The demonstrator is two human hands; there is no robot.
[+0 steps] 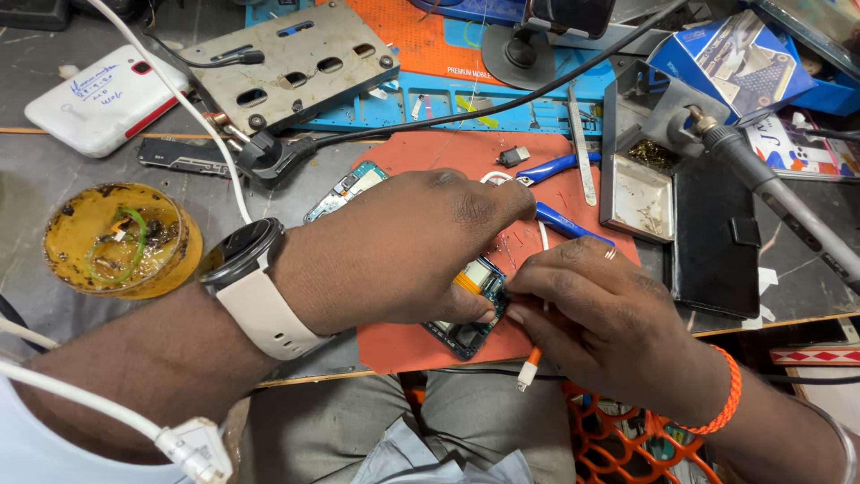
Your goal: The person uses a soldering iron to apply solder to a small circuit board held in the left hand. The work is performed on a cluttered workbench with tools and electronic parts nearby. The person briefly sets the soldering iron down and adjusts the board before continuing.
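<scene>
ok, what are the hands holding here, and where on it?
Both hands pinch a small teal circuit board over the red mat. The left hand covers its upper end; the right hand grips its right edge with the fingertips.

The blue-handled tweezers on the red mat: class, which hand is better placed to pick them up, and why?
Probably the left hand: its fingertips lie right beside the blue-handled tweezers, while the right hand sits lower, pressing on the circuit board.
</scene>
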